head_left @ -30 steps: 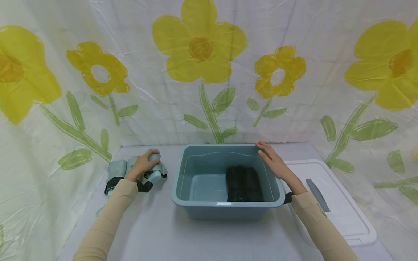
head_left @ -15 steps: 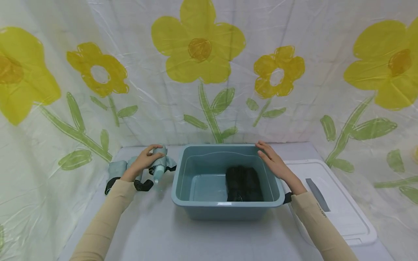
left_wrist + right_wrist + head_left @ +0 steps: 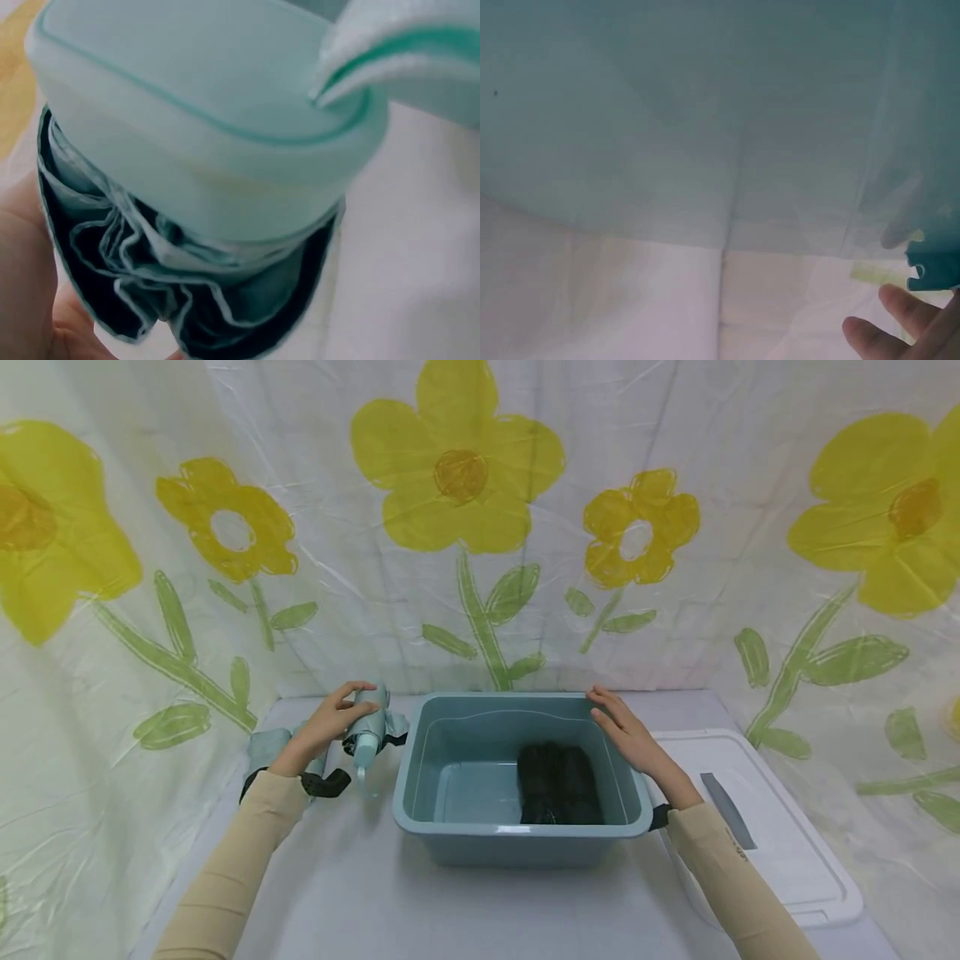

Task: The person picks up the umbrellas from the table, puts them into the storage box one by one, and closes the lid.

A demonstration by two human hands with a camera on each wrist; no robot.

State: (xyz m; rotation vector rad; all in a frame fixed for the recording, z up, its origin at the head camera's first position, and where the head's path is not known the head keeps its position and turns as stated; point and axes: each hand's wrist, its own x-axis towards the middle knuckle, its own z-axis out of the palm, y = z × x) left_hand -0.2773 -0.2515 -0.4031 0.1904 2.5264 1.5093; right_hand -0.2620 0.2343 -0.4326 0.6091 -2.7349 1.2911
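Note:
My left hand [image 3: 330, 720] grips a pale blue-green folded umbrella [image 3: 367, 727] just left of a grey-blue plastic bin [image 3: 517, 850]. The umbrella tilts with its handle toward me, and a thin strap dangles from the end. Close up in the left wrist view, the rounded handle [image 3: 187, 82] has gathered canopy folds [image 3: 217, 292] below it. My right hand [image 3: 630, 731] rests with extended fingers along the bin's right rim. In the right wrist view, its fingertips [image 3: 874, 341] lie beside the bin wall [image 3: 630, 112].
Two black bundles [image 3: 558, 783] lie side by side in the bin's right half. More pale blue-green fabric bundles [image 3: 267, 745] sit at far left, partly behind my left arm. A white lid [image 3: 780, 827] with a grey strip lies right of the bin. A flowered curtain [image 3: 337, 635] hangs behind.
My left hand has drawn the umbrella away from the other bundles, rightward and slightly back toward the curtain, and its strap now hangs. My right hand has stayed on the rim.

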